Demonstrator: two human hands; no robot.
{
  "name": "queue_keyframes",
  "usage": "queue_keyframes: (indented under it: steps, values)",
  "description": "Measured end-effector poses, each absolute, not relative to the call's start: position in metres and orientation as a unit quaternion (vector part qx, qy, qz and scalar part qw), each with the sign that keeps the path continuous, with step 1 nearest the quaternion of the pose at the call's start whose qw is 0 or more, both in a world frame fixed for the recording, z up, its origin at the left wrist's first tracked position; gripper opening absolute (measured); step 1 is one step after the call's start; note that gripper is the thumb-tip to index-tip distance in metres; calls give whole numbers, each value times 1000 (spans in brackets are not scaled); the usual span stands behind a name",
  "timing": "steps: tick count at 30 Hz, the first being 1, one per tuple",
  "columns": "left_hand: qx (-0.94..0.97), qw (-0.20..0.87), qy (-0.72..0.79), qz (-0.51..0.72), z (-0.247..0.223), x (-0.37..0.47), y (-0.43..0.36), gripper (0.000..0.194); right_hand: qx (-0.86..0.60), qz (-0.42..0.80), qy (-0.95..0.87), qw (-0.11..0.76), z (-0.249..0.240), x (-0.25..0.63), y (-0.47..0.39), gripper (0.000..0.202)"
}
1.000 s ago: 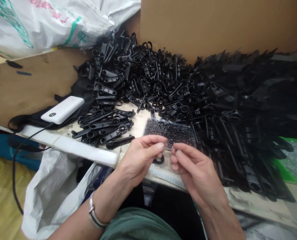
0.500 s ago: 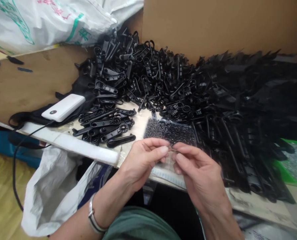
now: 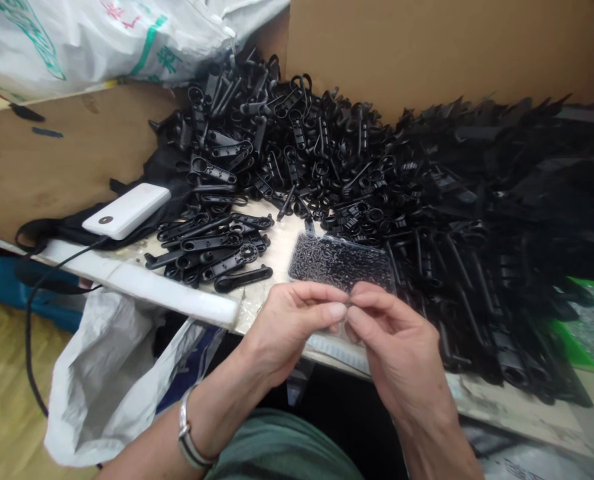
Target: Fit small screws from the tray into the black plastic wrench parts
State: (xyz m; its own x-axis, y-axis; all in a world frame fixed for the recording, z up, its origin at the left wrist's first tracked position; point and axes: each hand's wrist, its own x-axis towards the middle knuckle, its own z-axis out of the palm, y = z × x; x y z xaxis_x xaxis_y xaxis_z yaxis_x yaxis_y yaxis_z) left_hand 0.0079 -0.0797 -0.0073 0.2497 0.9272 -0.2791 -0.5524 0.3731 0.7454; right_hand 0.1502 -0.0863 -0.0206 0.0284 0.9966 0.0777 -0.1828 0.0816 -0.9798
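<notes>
A tiny dark piece (image 3: 349, 304), too small to be identified, is pinched where the thumb and finger tips of the left hand (image 3: 287, 328) and right hand (image 3: 403, 337) meet. A clear box (image 3: 344, 241) of small black bits is noted just beyond both hands, with black elongated parts (image 3: 324, 137) heaped farther beyond.

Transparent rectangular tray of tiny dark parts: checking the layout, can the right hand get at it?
Likely yes: the bare right hand is close to the tray, with nothing visible between them.
</notes>
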Motion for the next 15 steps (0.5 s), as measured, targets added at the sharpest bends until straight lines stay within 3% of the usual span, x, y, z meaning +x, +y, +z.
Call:
queue_keyframes:
  steps: [4, 11, 15]
  values:
    - [263, 736, 376, 498, -10, 7, -81, 18, -466, 438, -531, 555, -25, 154, -88, 7]
    - [267, 736, 358, 509, -11, 8, -82, 16, -474, 439, -529, 550, -29, 157, -89, 10]
    - [273, 732, 347, 519, -11, 10, -82, 16, -520, 316, -585, 535, -21, 155, -91, 10]
